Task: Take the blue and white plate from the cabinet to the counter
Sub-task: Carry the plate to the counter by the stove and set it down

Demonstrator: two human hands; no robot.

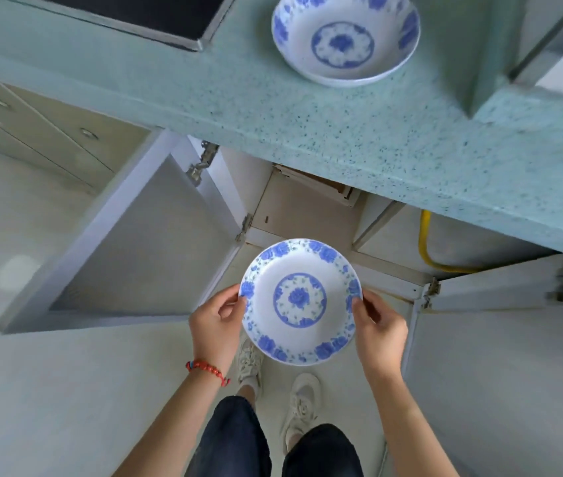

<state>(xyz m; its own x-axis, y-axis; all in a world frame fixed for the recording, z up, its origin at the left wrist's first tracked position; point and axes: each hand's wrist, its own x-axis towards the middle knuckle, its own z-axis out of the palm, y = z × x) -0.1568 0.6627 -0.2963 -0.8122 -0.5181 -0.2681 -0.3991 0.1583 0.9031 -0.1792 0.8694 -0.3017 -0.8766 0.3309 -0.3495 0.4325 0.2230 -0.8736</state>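
I hold a blue and white plate (300,301) with a floral rim and a blue rosette in its centre, level, below the counter's front edge and in front of the open cabinet (300,208). My left hand (216,327) grips its left rim, thumb on top. My right hand (378,330) grips its right rim the same way. The speckled green counter (342,132) runs across the upper part of the view.
A matching blue and white bowl (345,37) sits on the counter near the back. A black cooktop (142,15) lies at the upper left. Both cabinet doors (135,242) stand open to either side. A yellow hose (426,242) runs inside at the right. My feet are on the floor below.
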